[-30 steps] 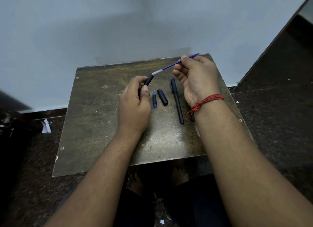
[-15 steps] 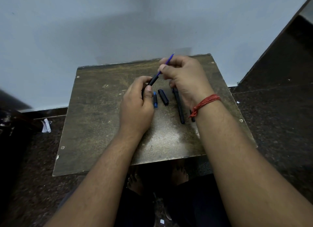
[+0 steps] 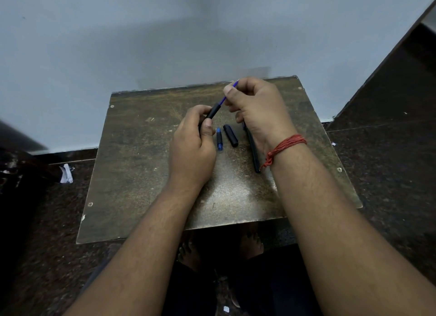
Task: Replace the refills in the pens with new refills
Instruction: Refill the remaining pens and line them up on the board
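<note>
**Refill part-seated in barrel; insertion step in hand**

While the blue refill (image 3: 223, 100) sits partway in the black pen barrel (image 3: 213, 111), a short length shows betw. barrel mouth and R fingers. Both held above the desk (image 3: 141, 174), far centre.

Grip: L hand (image 3: 192, 146) wrapped round barrel, thumb along it. R hand (image 3: 257, 108) pinches refill near its outer end.

On desk: blue end piece (image 3: 219, 139) just beside L hand; black cap (image 3: 230, 135) next to it; second black pen (image 3: 253, 150) partly under R wrist, red thread (image 3: 286, 146) above it.

Judgement: step = inserting refill. Next move needs straight axial push, barrel steady; off-line push could bend the refill. Then fit loose parts.
</note>
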The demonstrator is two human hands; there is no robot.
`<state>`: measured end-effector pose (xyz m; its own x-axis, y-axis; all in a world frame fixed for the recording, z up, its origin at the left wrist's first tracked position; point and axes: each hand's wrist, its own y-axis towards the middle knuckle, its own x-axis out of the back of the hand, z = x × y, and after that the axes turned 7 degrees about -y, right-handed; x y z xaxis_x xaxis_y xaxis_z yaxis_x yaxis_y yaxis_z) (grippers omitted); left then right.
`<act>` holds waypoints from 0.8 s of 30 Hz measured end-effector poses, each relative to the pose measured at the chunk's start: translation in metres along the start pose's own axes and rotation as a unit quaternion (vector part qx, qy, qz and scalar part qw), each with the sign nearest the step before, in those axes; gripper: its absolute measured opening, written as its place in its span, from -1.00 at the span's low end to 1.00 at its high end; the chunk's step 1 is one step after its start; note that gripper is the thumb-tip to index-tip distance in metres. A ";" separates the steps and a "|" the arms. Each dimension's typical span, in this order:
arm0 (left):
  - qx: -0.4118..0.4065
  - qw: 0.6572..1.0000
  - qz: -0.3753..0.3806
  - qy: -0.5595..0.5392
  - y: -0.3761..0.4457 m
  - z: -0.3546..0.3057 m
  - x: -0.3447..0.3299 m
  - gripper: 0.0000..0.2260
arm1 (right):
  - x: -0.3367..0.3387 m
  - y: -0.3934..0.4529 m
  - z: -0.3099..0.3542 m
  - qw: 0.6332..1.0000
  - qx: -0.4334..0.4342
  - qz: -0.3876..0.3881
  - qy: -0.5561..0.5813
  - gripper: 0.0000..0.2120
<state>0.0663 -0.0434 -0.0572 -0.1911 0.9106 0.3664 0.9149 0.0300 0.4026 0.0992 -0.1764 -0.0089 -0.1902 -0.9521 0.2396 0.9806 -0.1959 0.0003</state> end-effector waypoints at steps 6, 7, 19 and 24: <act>-0.008 1.000 0.000 0.003 -0.001 -0.001 -0.001 -0.80 | -0.002 0.001 -0.005 0.999 -0.012 0.037 -0.009 -0.88; -0.009 1.000 -0.001 0.003 0.000 0.000 -0.001 -0.81 | -0.003 0.001 -0.006 0.999 -0.012 0.043 -0.010 -0.89; 0.032 0.998 -0.046 -0.032 0.003 0.001 0.003 -0.84 | 0.001 -0.002 0.002 0.967 0.053 -0.012 -0.249 -0.88; 0.057 0.994 -0.082 -0.046 0.006 0.004 0.004 -0.85 | -0.016 -0.014 -0.002 0.861 0.141 0.024 -0.488 -0.91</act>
<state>0.0722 -0.0381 -0.0571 -0.3121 0.9233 0.2236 0.9098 0.2227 0.3502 0.0886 -0.1587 -0.0148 -0.1548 -0.2806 0.9473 0.9848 0.0331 0.1707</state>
